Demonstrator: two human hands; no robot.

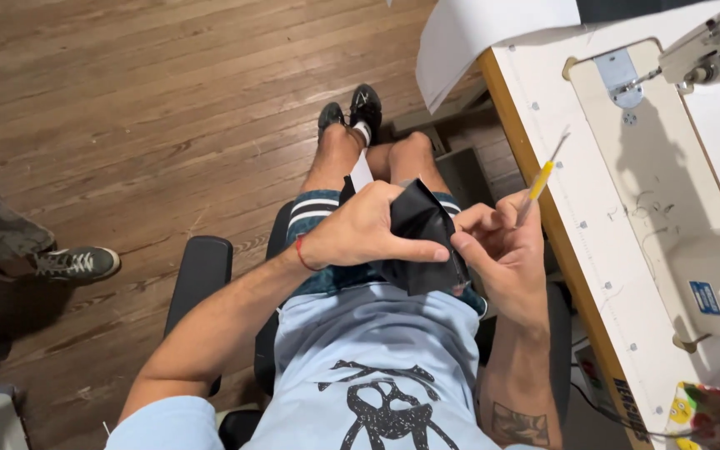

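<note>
I sit on a black chair and look down at my lap. My left hand (368, 229) grips a piece of shiny black fabric (422, 242) from the left, thumb and fingers pinched on its edge. My right hand (502, 250) touches the fabric's right edge and holds a thin yellow-handled tool (541, 179), its tip pointing up and to the right. A white strip (362, 172) sticks out behind the fabric. My bare legs and black shoes (352, 108) stretch out over the wooden floor.
A white sewing table (593, 217) with a wooden edge runs along my right, bearing a white sewing machine (702, 250). White fabric (477, 33) hangs over its far corner. A colourful patterned object (714, 417) lies bottom right. Another person's sneaker (72, 263) stands at left.
</note>
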